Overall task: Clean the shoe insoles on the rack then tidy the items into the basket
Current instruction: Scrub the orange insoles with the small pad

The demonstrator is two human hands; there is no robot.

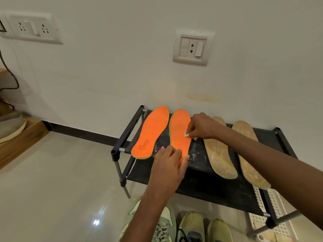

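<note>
Two orange insoles lie side by side on the left of the black shoe rack (125, 131): the left orange insole (150, 131) and the right orange insole (180, 131). My left hand (168, 165) presses flat on the heel end of the right one. My right hand (202, 126) pinches a small pale wad (187, 134) against that insole's right edge. Two tan insoles (218, 158) (250, 154) lie further right on the rack. A white lattice basket (277, 222) stands on the floor under the rack's right end.
White powder marks dust the rack's black top between the insoles. Three greenish shoes (164, 222) (192, 226) (220, 231) sit on the floor in front. Wall sockets (191, 48) are behind. A wooden step (21, 137) with footwear is at the left.
</note>
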